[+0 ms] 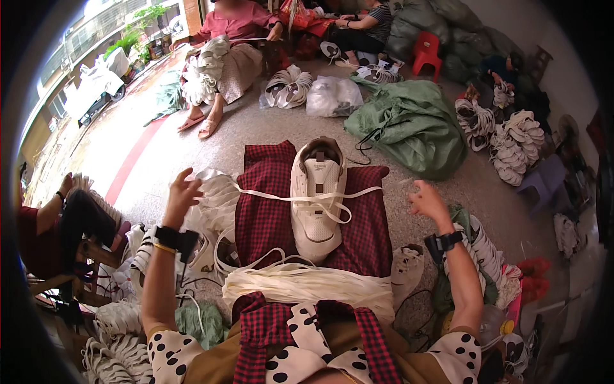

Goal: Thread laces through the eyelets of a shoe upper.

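A cream sneaker (316, 211) lies on a red-and-black checked cloth (265, 211) over my lap, its toe toward me. A flat white shoelace (268, 194) crosses its upper, with a loose loop over the front and ends stretching out to both sides. My left hand (183, 197) is raised left of the shoe, fingers apart and slightly curled, with nothing visible in it. On the other side my right hand (428, 201) is held up with spread, bent fingers, apart from the lace end. Nearer me, a thick bundle of cream laces (307, 285) lies across my lap.
Stacked white shoe parts (214, 201) stand by my left hand; another sneaker (407, 265) is at my right. A green sack (409, 125) and a clear plastic bag (334, 96) lie ahead. Other people sit around, including one person (233, 29) holding shoe parts.
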Demonstrator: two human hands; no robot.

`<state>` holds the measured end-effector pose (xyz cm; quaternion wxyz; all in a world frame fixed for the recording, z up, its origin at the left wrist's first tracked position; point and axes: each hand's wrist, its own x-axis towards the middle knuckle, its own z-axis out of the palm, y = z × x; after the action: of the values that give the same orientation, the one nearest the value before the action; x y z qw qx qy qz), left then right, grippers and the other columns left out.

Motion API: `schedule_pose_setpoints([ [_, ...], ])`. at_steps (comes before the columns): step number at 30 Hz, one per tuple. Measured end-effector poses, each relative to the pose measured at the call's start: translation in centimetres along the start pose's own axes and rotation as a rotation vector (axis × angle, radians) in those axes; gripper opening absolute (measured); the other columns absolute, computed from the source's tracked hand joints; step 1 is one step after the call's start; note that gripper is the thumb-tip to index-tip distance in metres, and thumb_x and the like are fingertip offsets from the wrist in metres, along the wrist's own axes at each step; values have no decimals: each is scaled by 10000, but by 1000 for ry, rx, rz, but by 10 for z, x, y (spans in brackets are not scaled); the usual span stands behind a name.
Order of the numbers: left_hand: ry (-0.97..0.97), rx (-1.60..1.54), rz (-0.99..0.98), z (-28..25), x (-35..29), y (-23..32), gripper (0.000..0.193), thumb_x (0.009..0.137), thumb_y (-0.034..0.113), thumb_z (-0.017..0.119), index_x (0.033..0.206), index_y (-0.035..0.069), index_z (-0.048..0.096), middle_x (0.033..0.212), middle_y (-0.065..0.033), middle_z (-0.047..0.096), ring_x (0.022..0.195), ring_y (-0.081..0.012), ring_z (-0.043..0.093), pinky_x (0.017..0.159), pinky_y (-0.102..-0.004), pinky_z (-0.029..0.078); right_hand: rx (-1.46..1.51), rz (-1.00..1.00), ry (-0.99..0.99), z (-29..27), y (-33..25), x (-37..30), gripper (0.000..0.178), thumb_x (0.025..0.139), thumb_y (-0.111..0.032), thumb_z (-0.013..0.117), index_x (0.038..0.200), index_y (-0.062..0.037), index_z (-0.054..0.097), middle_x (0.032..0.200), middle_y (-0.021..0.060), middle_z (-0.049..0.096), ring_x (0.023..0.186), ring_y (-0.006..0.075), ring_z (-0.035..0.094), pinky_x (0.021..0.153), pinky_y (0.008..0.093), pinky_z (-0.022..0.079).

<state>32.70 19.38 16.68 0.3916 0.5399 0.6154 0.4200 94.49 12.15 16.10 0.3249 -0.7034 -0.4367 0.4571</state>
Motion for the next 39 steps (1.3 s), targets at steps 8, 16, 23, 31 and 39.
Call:
schedule_pose_setpoints([
  [8,-369,342,851,123,-76,101,364,776,41,741,1131,70,665,1115,-117,591,1079,-266,580,885,-362,499,-656,-1215,-55,118,-79,-86,321,747,43,668,1049,-64,655,927,104,555,856,285,610,732,377,522],
  [16,-363,389,927,147,-67,97,289,746,9,709,1024,62,654,1037,-108,557,1026,-287,550,893,-394,427,-562,-1284,-305,133,-81,-80,88,762,-61,742,826,-45,684,919,51,605,923,235,625,731,364,546],
  [23,-476,316,819,149,-51,81,274,748,15,556,1012,-7,627,953,-150,638,914,-296,610,849,-389,470,-534,-1278,237,137,-90,-54,185,728,38,599,883,-59,572,721,88,603,652,283,644,580,410,516],
  [31,-469,215,509,131,-40,87,217,867,176,681,881,-41,697,726,-48,645,677,-92,572,621,-284,484,-716,-1113,91,135,-94,-52,514,763,2,538,1271,-72,522,756,135,650,665,331,660,583,442,540],
  [39,-237,220,357,37,-10,59,153,872,133,707,892,-19,713,720,-4,639,653,-66,546,578,-237,434,-719,-1112,72,139,-87,-43,460,748,10,547,1201,-68,533,773,156,657,703,362,668,613,458,542],
])
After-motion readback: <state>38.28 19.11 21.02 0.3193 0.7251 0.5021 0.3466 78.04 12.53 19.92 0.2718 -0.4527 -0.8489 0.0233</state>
